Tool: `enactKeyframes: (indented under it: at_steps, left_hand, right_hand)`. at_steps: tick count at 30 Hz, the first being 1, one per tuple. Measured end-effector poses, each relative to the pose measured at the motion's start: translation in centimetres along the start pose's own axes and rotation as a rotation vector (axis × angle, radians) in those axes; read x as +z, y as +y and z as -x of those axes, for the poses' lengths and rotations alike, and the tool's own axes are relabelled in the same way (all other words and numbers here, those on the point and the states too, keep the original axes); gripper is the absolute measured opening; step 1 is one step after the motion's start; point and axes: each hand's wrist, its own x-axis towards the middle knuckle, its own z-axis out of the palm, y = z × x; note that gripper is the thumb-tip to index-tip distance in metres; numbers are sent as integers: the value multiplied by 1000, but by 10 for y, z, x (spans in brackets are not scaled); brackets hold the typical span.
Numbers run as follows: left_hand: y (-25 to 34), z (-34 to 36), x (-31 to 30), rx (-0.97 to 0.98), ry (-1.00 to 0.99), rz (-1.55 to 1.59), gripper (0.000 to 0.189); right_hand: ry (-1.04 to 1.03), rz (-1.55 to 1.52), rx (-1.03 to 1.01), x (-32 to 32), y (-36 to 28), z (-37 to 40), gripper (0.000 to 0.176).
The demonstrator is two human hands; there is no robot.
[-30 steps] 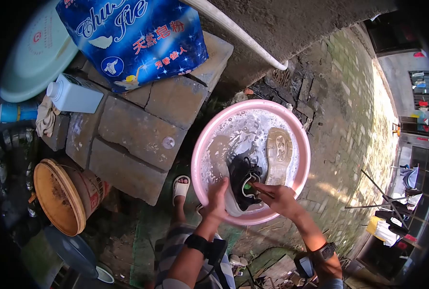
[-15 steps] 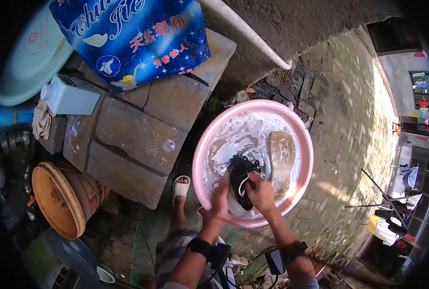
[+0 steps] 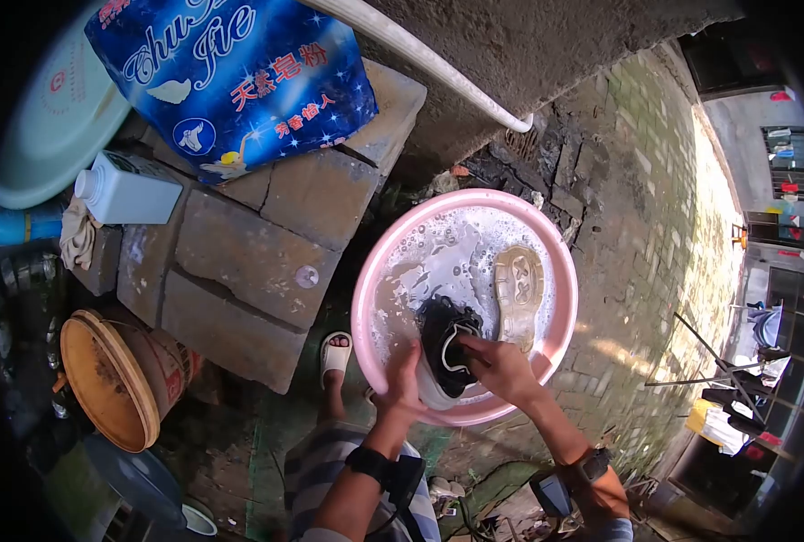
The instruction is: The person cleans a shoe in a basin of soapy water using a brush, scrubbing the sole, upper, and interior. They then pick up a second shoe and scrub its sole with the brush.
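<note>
A black shoe (image 3: 444, 336) with white trim and a pale sole is tilted in a pink basin (image 3: 359, 312) of soapy water. Along the shoe's left side, my left hand (image 3: 403, 384) holds it near the basin's front rim, thumb pointing up. My right hand (image 3: 503, 370) is closed at the shoe's opening, gripping its collar; some fingertips are hidden inside. A second shoe (image 3: 518, 294) lies sole up in the suds on the right, touched by neither hand.
Left of the basin, a stone slab (image 3: 248, 244) bears a blue washing powder bag (image 3: 266, 99) and a light blue bottle (image 3: 135, 188). An orange-rimmed bucket (image 3: 113, 379) stands below. A white pipe (image 3: 438, 68) slants down the wall behind.
My right hand has shifted slightly right and down at the shoe's opening, its wrist turning outward. The shoe's opening now faces more toward the right hand. The view has shifted a little.
</note>
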Motion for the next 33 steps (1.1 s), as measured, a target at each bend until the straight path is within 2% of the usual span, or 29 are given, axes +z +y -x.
enactKeyframes:
  at_steps: [2, 3, 5, 7, 8, 9, 12, 13, 16, 17, 19, 22, 23, 26, 27, 31, 33]
  left_hand:
    - [-8, -16, -18, 28, -29, -48, 49]
    - [-11, -21, -25, 51, -59, -92, 48]
    - [7, 4, 4, 11, -59, -34, 47]
    - [13, 16, 22, -20, -71, 28, 46]
    - [15, 16, 25, -11, 3, -7, 46]
    - [17, 16, 26, 2, 78, -41, 45]
    - [3, -6, -1, 24, 77, -106, 47]
    - [6, 0, 6, -3, 39, 21, 43]
    - [20, 23, 28, 19, 19, -14, 44]
    - [19, 22, 25, -6, -3, 19, 45]
    - [16, 18, 19, -5, -29, 27, 45]
    - [12, 6, 10, 6, -53, 36, 45]
    - [10, 3, 7, 25, -38, 26, 45]
    - [7, -1, 2, 17, -49, 28, 46]
    - [13, 11, 16, 8, -23, 11, 47]
    - [12, 17, 23, -4, 19, -43, 54]
    - [11, 9, 15, 8, 56, -123, 56]
  right_hand:
    - [230, 199, 168, 30, -7, -22, 30]
    - [225, 197, 166, 38, -16, -26, 30]
    - [367, 220, 193, 48, -27, -27, 18]
    - [405, 214, 185, 54, -23, -27, 16]
    - [447, 203, 169, 56, -21, -29, 14]
    - [436, 206, 184, 58, -20, -31, 15]
    - [388, 155, 146, 48, -12, -33, 14]
    - [323, 143, 129, 37, -14, -32, 16]
    - [149, 76, 13, 12, -7, -26, 29]
    - [152, 69, 16, 10, -7, -20, 29]
    - [31, -7, -1, 4, -4, -3, 41]
    - [-17, -28, -90, -11, 4, 20, 49]
    - [-17, -36, -124, -5, 26, 23, 51]
    - [-119, 69, -49, -23, 16, 46, 51]
    - [-96, -35, -85, -22, 19, 48, 52]
    - [-45, -27, -35, -7, 16, 29, 45]
    - [235, 92, 64, 21, 5, 3, 34]
